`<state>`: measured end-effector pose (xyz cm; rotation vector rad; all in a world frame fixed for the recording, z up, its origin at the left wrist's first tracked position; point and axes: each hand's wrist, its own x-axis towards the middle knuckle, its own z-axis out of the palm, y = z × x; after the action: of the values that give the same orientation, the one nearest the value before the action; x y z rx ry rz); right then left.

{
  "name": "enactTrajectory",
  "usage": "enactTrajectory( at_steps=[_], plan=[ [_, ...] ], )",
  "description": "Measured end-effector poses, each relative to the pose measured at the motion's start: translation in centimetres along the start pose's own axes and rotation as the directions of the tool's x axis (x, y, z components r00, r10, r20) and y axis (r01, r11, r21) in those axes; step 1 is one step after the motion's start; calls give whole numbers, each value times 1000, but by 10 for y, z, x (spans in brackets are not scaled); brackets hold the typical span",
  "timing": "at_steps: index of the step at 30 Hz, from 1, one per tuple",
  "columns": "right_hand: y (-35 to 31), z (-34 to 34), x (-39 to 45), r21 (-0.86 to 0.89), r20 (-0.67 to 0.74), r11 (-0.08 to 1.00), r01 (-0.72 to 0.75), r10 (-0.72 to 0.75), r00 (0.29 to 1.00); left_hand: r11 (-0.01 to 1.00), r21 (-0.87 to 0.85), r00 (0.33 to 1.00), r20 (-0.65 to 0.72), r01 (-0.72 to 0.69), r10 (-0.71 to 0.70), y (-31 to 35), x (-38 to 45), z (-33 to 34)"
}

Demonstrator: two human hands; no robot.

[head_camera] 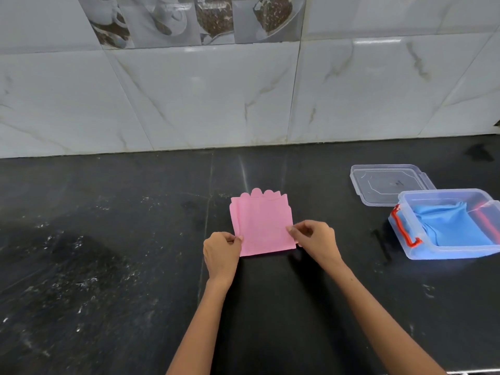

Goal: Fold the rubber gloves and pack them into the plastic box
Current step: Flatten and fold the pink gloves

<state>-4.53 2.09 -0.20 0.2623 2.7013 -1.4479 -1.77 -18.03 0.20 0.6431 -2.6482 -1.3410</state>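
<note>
Two hands pinch the pink glove (261,226) flat on the worktop (108,239): left hand (220,251) and right hand (313,238) each clamp a near corner, presumably to fold again. Right of the glove, the plastic box (443,253) holds a blue glove (454,226); its lid (389,184) lies behind.

Pink glove (262,226), blue glove (454,226) in clear red-latched box (405,240), black counter (108,266).
</note>
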Motion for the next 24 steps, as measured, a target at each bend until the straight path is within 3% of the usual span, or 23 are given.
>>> enactTrajectory(
  at_steps=[3,9,15,24],
  plan=[
    [10,3,-15,77,22,997,10,-12,1000,994,56,992,-78,-94,98,0,-10,4],
    [9,10,-19,62,-103,997,56,-49,993,965,133,967,-89,-227,240,-3,-19,10],
    [7,18,-17,-68,-167,991,115,-125,978,971,85,968,-98,-222,230,-3,-13,13],
    [0,24,-14,-129,-217,990,60,-87,972,988,-84,982,-146,-129,116,-9,-6,14]
  ],
)
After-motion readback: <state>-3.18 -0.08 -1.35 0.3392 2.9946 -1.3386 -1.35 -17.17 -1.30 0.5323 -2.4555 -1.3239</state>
